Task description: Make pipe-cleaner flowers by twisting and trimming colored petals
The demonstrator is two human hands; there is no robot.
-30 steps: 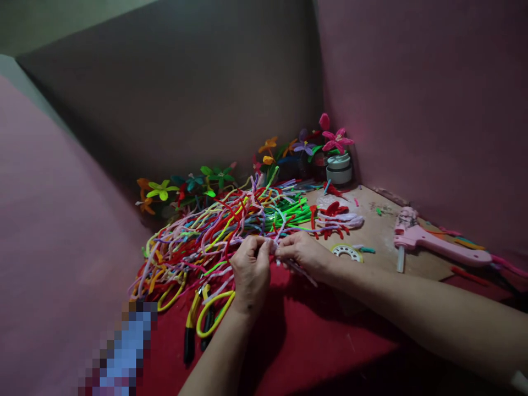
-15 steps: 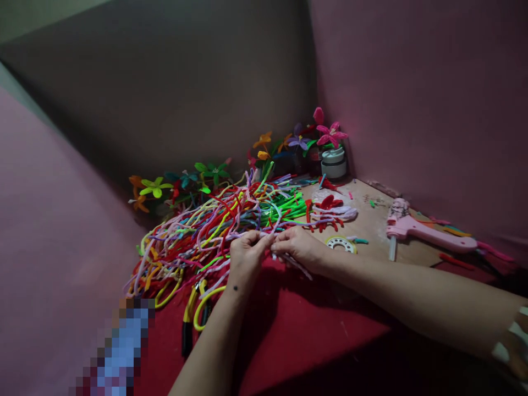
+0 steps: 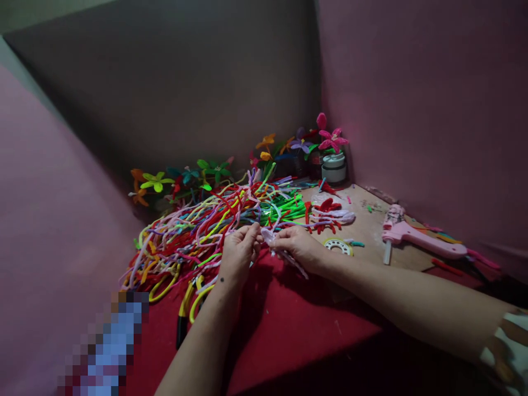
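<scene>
My right hand pinches a pale lilac pipe cleaner piece, whose bent, petal-like end sticks out to the left of the fingertips. Thin lilac strands trail below that hand. Just left of the piece, with a small gap between, is my left hand; its thumb and fingers are pressed together, and I cannot make out what is in them. Behind both hands spreads a big heap of coloured pipe cleaners, with a bright green bundle at its right side.
A pink glue gun lies on the board at the right, near a tape roll. Yellow-handled pliers rest on the red cloth. Pipe cleaner flowers stand along the back, one above a grey-white jar.
My hands were together on the lilac pipe cleaner; now they are apart, the left having moved left. The petal-like end now shows in my right fingers. The view has shifted slightly.
</scene>
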